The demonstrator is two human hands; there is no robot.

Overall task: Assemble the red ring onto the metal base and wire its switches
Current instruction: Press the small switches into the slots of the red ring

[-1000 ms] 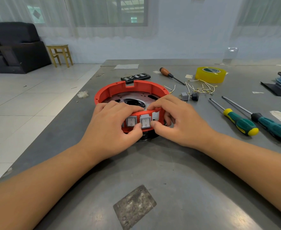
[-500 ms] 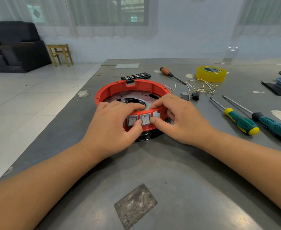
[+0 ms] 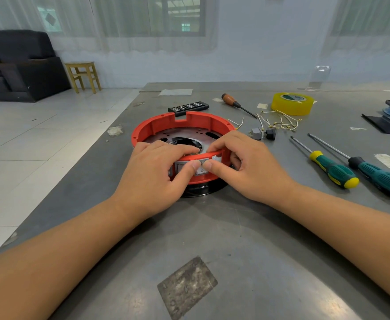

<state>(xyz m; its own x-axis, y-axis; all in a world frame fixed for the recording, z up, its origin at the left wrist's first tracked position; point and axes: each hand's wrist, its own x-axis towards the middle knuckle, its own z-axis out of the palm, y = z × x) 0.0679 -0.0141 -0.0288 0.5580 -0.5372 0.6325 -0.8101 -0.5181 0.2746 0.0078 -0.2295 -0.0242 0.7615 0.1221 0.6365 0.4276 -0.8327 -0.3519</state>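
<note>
Gripping the red ring (image 3: 159, 125) at its 6 o'clock wall, left hand (image 3: 153, 179) and right hand (image 3: 247, 167) both pinch it, thumbs pressing the switches (image 3: 201, 170). Ring sits on the metal base (image 3: 184, 135), table (image 3: 247, 250) centre. Screwdrivers (image 3: 334, 169) at 3 o'clock, tape (image 3: 292, 103) at 1 o'clock.

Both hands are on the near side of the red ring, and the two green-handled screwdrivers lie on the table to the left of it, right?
Not quite. The head view shows the two screwdrivers lying right of the red ring, not left. Both hands are on its near side.
</note>
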